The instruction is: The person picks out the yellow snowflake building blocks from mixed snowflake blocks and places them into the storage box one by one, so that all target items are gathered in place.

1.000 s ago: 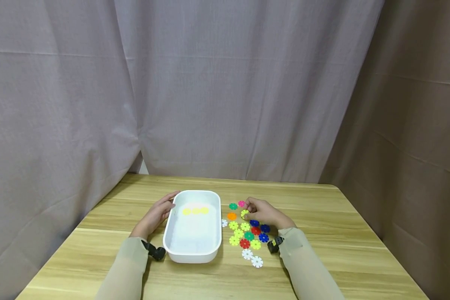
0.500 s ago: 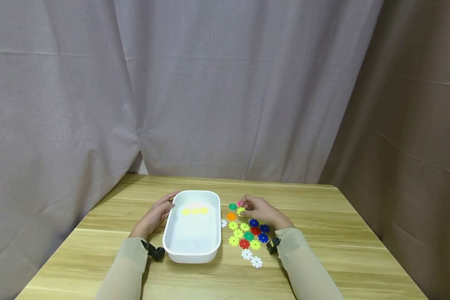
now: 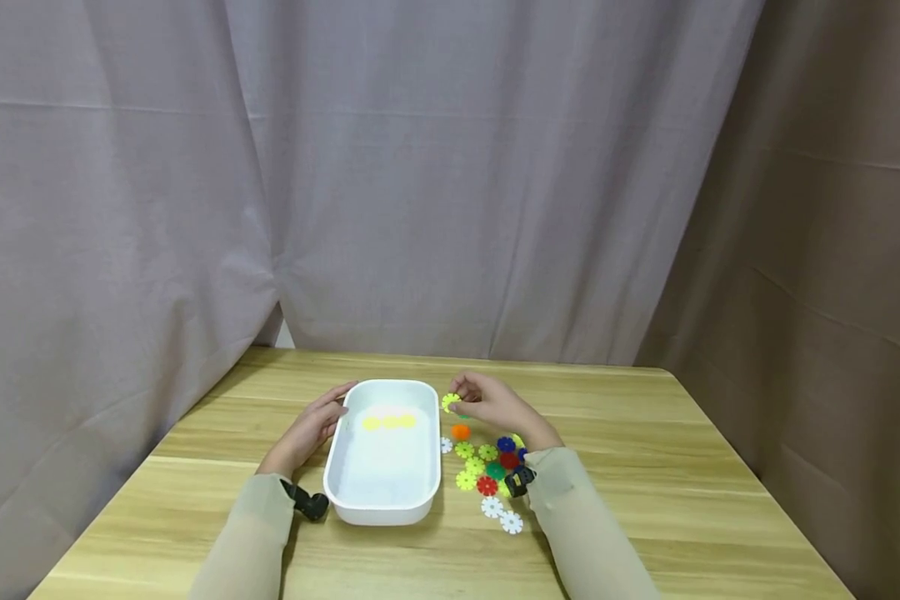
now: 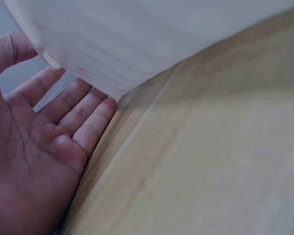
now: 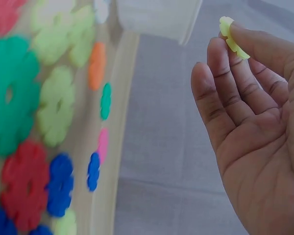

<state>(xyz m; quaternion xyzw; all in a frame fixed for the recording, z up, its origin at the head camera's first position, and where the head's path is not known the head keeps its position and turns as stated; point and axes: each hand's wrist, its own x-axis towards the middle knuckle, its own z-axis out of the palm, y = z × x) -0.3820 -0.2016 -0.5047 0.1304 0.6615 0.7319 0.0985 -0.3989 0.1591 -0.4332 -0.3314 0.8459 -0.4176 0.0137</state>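
My left hand (image 3: pixel 311 429) holds the left side of a white plastic tub (image 3: pixel 382 517), its thumb at the rim and its other fingers along the outer wall. In the left wrist view, those fingers (image 4: pixel 95 120) are extended low against the tub. My right hand (image 3: pixel 495 404) pinches a yellow snowflake disc (image 3: pixel 450 402) between thumb and forefinger, just beyond the tub's right rim. The right wrist view shows this yellow disc (image 5: pixel 233 39) edge-on at the fingertips, with the remaining fingers loosely bent. Several yellow discs (image 3: pixel 390 422) lie in a row inside the tub.
Loose snowflake discs lie right of the tub, among them orange (image 3: pixel 461 432), red (image 3: pixel 487 486), green (image 3: pixel 496 471), blue (image 3: pixel 506 444) and white (image 3: pixel 512 522) ones. A pink disc (image 5: pixel 103 145) shows near the table edge. Grey curtains (image 3: pixel 495 183) hang behind the wooden table (image 3: pixel 682 500).
My right hand has lifted the yellow disc from the spread of discs and moved left and away, toward the tub's rim. The left hand and tub stay in place.
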